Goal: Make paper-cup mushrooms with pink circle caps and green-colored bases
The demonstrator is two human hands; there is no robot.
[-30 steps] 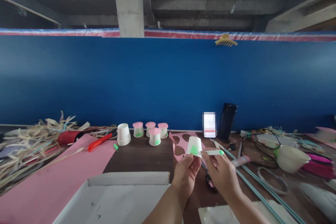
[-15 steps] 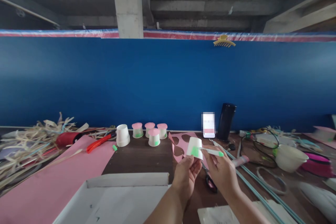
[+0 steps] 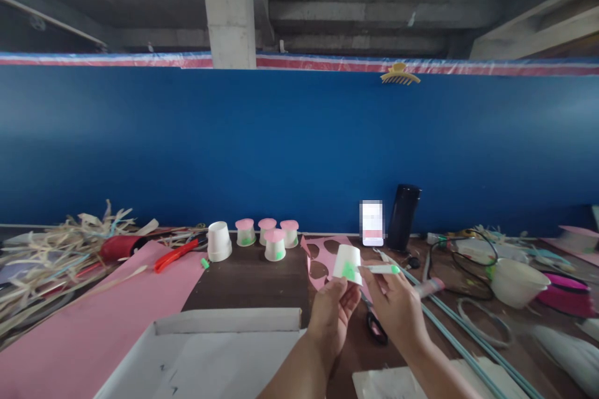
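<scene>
My left hand [image 3: 333,312] is closed on the rim of a white paper cup [image 3: 344,260], which is held upside down and slightly tilted. A bright green patch marks the cup's side. Between the fingers of my right hand [image 3: 397,302] is a white marker [image 3: 381,269] with a green end; its left tip meets or nearly meets the cup. Behind the hands lies pink paper [image 3: 322,251] with round holes cut out. Several upturned cups with pink round tops [image 3: 275,244] and green marks stand to the left, beside a stack of white cups [image 3: 219,242].
A white open box [image 3: 224,355] lies at the front, with a pink sheet [image 3: 116,312] to its left. Black-handled scissors [image 3: 375,327] rest under my right hand. A phone [image 3: 372,223] and a black bottle [image 3: 405,217] stand at the back. Light-blue rods [image 3: 461,340] lie at the right.
The marker in my right hand has turned a little and lies more level. The cup has shifted very slightly; the rest stays put.
</scene>
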